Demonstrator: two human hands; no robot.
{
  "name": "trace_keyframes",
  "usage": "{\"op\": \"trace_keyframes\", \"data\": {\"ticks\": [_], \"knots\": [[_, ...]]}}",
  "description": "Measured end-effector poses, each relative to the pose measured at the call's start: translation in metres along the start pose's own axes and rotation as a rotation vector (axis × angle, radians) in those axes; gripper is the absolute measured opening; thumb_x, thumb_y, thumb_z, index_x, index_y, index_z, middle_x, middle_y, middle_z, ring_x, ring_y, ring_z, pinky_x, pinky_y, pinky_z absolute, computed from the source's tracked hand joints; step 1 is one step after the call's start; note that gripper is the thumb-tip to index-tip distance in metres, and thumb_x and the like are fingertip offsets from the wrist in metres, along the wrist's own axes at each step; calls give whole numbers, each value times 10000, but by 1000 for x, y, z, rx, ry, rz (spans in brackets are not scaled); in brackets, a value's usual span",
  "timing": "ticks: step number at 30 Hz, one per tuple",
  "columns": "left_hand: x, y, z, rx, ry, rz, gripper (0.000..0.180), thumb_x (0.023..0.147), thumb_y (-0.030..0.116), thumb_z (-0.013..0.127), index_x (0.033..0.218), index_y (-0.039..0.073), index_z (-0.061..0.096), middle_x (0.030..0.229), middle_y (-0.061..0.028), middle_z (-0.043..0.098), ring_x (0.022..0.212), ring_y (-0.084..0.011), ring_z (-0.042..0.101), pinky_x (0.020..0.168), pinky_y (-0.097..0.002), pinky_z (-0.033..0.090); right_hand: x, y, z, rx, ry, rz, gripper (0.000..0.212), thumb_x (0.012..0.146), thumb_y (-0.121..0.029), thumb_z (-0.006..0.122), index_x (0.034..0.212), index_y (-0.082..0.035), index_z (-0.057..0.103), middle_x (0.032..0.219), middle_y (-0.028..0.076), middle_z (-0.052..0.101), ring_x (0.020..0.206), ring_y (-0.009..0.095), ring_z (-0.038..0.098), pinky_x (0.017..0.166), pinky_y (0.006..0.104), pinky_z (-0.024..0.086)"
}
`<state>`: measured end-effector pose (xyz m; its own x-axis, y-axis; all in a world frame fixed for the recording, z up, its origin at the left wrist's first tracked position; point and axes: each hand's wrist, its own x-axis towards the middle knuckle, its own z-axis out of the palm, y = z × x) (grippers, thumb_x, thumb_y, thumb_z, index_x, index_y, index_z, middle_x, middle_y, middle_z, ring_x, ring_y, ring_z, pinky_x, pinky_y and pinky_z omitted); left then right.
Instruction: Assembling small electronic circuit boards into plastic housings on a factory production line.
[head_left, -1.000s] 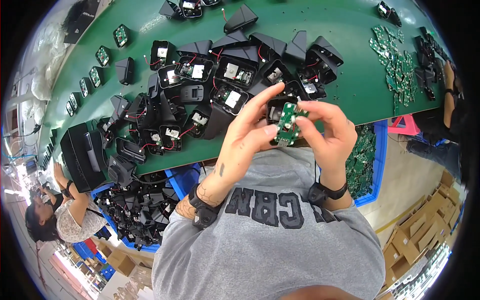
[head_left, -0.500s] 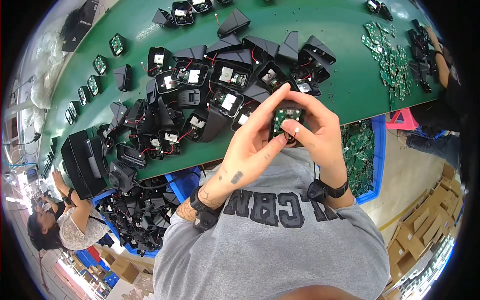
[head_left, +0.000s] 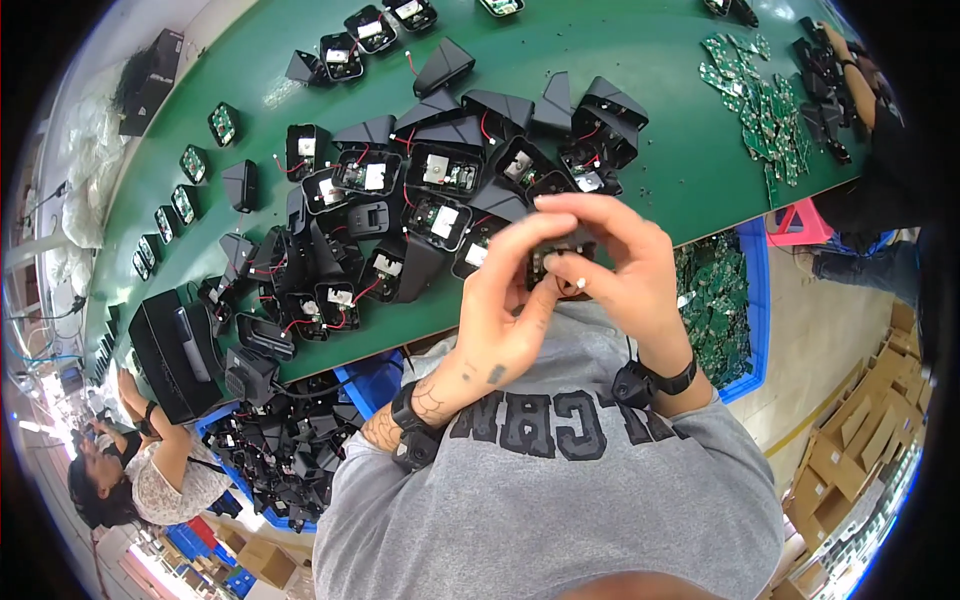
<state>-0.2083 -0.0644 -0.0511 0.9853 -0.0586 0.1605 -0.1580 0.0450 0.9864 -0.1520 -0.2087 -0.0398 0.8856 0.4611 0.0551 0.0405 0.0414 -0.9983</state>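
Close to my chest, at the table's near edge, both hands are wrapped round a small black plastic housing (head_left: 536, 268) with a circuit board in it. My left hand (head_left: 498, 315) closes on its left side, thumb at the near edge. From the right my right hand (head_left: 640, 275) grips it, its thumb pressed over the board. A small white connector (head_left: 580, 284) on a thin wire sticks out beside that thumb. Fingers cover most of the housing, and the board's face is largely hidden and blurred. Open black housings (head_left: 437, 220) with red wires lie just beyond my hands.
A green table (head_left: 690, 190) carries more black housings and a pile of green circuit boards (head_left: 765, 110) at the right. Below its edge stand a blue bin (head_left: 757, 330) of boards and another bin of black parts (head_left: 285, 450). Other people work at the far left and far right.
The housing has tilted in my hands, so its green board shows less. My left fingers have shifted over its top, and the view has swung slightly.
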Motion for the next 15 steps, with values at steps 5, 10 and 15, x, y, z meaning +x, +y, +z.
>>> {"op": "trace_keyframes", "data": {"ticks": [5,10,15], "knots": [[10,1,4,-406,200,-129,512,878,-100,533,1313,63,315,1208,-90,436,1034,-163,561,840,-294,556,4,10,-7,-202,243,-282,427,708,-40,724,1120,14,629,1076,126,647,939,201,617,861,321,478],[12,0,-2,159,159,-18,551,838,-72,584,1327,62,368,1138,-72,494,996,-129,540,869,-257,460,0,17,5,-448,267,-462,252,668,-19,765,907,17,693,820,81,659,809,218,601,735,306,469],[15,9,-4,11,110,-209,562,798,-31,670,1298,50,426,1103,-56,545,921,-92,569,732,-207,496,0,15,5,-436,327,-488,151,750,11,693,900,-2,698,810,80,648,781,219,589,773,344,466]]}}
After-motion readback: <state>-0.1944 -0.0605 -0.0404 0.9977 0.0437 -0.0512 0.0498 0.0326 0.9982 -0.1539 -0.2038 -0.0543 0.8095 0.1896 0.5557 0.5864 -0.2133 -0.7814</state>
